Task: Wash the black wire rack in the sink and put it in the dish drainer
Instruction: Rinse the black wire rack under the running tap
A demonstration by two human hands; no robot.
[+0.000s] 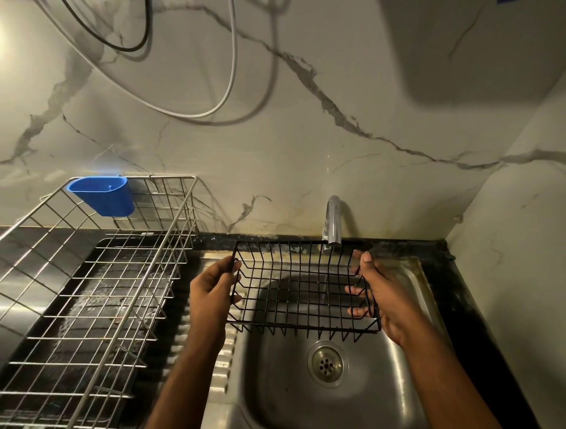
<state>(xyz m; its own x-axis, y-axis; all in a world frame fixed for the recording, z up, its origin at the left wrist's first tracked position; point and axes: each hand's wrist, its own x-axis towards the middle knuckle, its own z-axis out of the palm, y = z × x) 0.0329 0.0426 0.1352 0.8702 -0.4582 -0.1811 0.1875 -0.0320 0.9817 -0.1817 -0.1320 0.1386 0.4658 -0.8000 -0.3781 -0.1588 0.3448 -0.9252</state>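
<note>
Black wire rack [301,284] above sink [398,352], left hand [211,291] and right hand [378,291] grip curled round its ends

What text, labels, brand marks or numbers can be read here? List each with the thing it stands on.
None can be read.
The black wire rack, the dish drainer, the blue cup, the tap and the sink show no lettering.
A blue patch at the top edge is cut off; unreadable.
</note>
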